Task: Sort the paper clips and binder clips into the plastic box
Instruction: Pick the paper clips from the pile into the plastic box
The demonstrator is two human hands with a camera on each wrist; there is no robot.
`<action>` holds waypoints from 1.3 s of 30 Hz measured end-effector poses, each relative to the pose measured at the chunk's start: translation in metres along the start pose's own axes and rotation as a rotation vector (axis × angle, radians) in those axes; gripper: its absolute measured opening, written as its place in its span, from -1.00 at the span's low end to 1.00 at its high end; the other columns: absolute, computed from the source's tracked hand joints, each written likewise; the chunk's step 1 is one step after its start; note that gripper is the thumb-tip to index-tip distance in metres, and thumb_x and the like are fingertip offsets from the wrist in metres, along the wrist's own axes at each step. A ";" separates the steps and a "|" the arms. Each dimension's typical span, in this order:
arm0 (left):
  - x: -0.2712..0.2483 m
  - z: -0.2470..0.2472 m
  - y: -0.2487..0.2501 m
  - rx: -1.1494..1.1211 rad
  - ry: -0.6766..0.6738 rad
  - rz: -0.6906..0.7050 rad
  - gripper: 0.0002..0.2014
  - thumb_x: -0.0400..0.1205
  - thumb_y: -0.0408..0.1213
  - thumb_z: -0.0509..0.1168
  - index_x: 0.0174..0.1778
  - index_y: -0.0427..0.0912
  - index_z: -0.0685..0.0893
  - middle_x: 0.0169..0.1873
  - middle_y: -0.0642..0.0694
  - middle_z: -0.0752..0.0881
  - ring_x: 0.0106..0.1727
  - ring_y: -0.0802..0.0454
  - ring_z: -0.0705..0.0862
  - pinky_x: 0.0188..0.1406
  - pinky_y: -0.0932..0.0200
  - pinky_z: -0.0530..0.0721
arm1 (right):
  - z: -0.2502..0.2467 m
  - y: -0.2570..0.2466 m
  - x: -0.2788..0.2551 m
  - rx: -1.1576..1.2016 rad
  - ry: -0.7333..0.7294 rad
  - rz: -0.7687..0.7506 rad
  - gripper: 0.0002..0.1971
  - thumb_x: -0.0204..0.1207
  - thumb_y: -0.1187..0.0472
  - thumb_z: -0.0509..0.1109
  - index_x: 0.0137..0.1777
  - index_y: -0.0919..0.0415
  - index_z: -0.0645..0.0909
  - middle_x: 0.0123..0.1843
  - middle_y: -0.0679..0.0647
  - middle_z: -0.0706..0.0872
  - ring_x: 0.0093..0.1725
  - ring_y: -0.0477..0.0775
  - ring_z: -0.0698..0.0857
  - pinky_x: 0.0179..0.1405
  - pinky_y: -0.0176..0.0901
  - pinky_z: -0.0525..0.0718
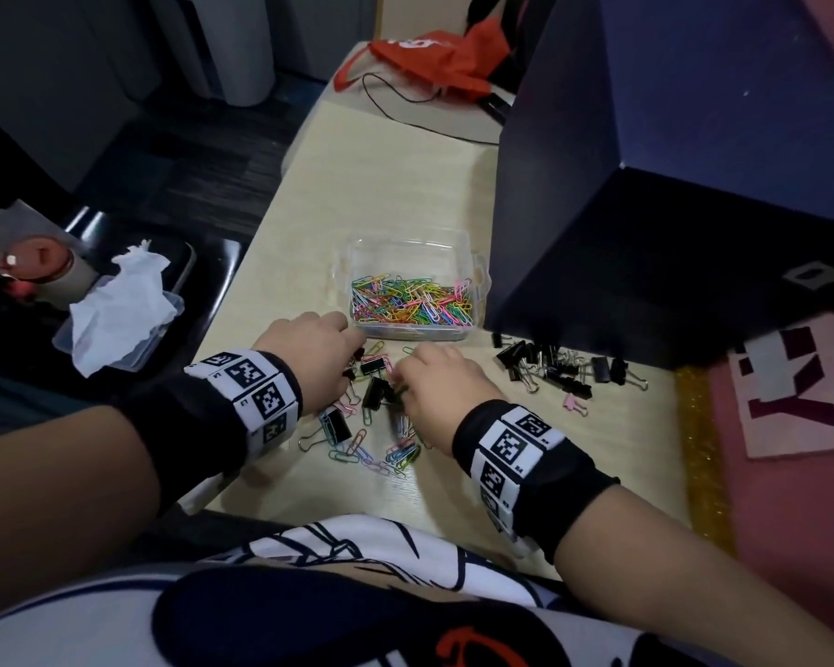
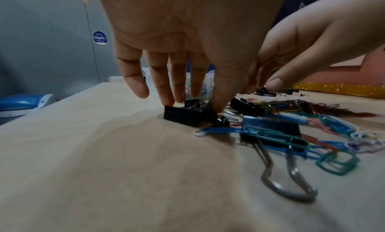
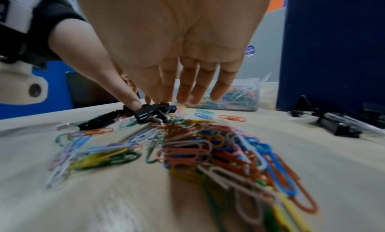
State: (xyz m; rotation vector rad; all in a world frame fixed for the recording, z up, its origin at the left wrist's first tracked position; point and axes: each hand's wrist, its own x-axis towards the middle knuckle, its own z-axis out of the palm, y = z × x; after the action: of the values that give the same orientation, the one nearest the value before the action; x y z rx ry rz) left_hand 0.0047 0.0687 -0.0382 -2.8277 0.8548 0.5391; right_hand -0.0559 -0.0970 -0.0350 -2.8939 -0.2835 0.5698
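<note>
The counter (image 1: 453, 498) carries loose clips beneath both hands. Left hand (image 1: 309, 358) pinches a binder clip (image 2: 183, 116); right hand (image 1: 441, 385) fingers extended, touching paper clips (image 3: 208, 153). Paper clips seem light and slippery; grip stiff binder bodies.

Dim indoor light, soft overhead, no glare. Soft shadows on table (image 2: 87, 153) under both hands. Head view sharp at centre, heavy barrel distortion at edges, bg dark. Wrist views: strong fisheye, paper clips (image 3: 218, 153) up close smeared by blur, palms out of focus.
</note>
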 end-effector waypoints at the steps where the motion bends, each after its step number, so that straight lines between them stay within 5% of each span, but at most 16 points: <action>1: 0.000 0.000 0.000 0.004 -0.007 -0.002 -0.58 0.57 -0.05 0.27 0.36 0.01 0.45 0.16 -0.05 0.54 0.13 -0.12 0.59 -0.12 0.01 0.56 | 0.001 -0.005 0.000 0.003 -0.010 -0.066 -0.62 0.61 0.18 0.21 0.42 0.04 0.46 0.36 0.08 0.48 0.34 0.21 0.42 0.29 0.10 0.45; 7: 0.004 -0.001 0.002 -0.019 -0.014 -0.033 -0.61 0.56 -0.04 0.31 0.27 -0.05 0.48 0.11 -0.10 0.52 0.11 -0.12 0.58 -0.11 0.00 0.58 | 0.016 -0.015 0.001 -0.130 -0.001 -0.172 -0.67 0.59 0.26 0.18 0.34 0.15 0.52 0.37 0.15 0.46 0.32 0.27 0.43 0.23 0.08 0.42; 12: 0.007 -0.002 0.005 -0.004 -0.013 -0.028 -0.74 0.58 -0.17 0.27 0.16 -0.08 0.47 0.09 -0.09 0.59 0.10 -0.12 0.61 -0.22 0.06 0.47 | 0.016 -0.009 -0.002 0.053 0.135 -0.144 -0.69 0.57 0.23 0.24 0.29 0.17 0.55 0.32 0.13 0.53 0.27 0.26 0.49 0.22 0.05 0.48; 17: 0.010 -0.006 0.007 -0.057 -0.054 0.042 -0.80 0.58 -0.41 0.22 0.08 -0.11 0.50 0.06 -0.13 0.62 0.01 -0.14 0.66 -0.22 0.10 0.53 | 0.007 0.008 -0.011 0.269 0.275 0.071 -0.76 0.55 0.23 0.28 0.20 0.04 0.53 0.24 0.00 0.51 0.14 0.12 0.58 0.20 0.06 0.57; 26: 0.022 -0.038 0.048 0.030 0.024 0.264 -0.77 0.64 -0.35 0.18 0.15 -0.08 0.66 0.00 -0.08 0.58 -0.03 -0.10 0.66 -0.26 0.09 0.58 | 0.001 0.072 -0.043 0.321 0.406 0.584 -0.80 0.56 0.21 0.29 0.15 0.09 0.61 0.27 0.05 0.47 0.25 0.10 0.54 0.26 -0.11 0.54; 29: 0.030 -0.054 0.069 -0.193 0.109 0.331 -0.71 0.65 -0.35 0.19 0.25 -0.05 0.63 0.12 -0.11 0.57 0.12 -0.11 0.64 -0.03 0.07 0.60 | -0.001 0.086 -0.050 0.367 0.485 0.668 -0.76 0.57 0.26 0.31 0.21 0.14 0.61 0.34 0.08 0.42 0.31 0.09 0.51 0.25 -0.22 0.47; 32: 0.034 -0.063 0.083 -0.511 0.207 0.392 -0.66 0.61 -0.35 0.24 0.31 -0.03 0.60 0.18 -0.09 0.61 0.15 -0.02 0.64 0.20 0.08 0.58 | -0.001 0.091 -0.054 0.323 0.534 0.722 -0.65 0.56 0.26 0.29 0.34 0.13 0.56 0.51 0.10 0.35 0.43 0.16 0.44 0.40 -0.10 0.44; 35: 0.037 -0.060 0.082 -0.582 0.212 0.394 -0.59 0.57 -0.38 0.28 0.34 -0.03 0.58 0.19 -0.05 0.64 0.13 0.02 0.65 0.21 0.15 0.57 | 0.002 0.087 -0.055 0.285 0.528 0.725 -0.60 0.54 0.23 0.30 0.39 0.07 0.52 0.56 0.10 0.33 0.47 0.21 0.38 0.42 0.06 0.43; 39: 0.033 -0.049 0.054 -0.323 0.043 0.324 -0.72 0.61 -0.28 0.23 0.21 0.05 0.65 0.07 0.04 0.71 0.07 0.04 0.65 0.05 0.22 0.52 | 0.006 0.071 -0.051 0.291 0.517 0.538 -0.73 0.54 0.20 0.33 0.24 0.09 0.60 0.35 0.06 0.48 0.35 0.15 0.42 0.33 0.01 0.45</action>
State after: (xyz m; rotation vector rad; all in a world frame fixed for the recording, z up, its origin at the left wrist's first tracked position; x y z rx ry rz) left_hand 0.0147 -0.0047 -0.0068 -3.0065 1.3615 0.7164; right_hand -0.0945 -0.1757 -0.0374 -2.6821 0.6075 -0.0887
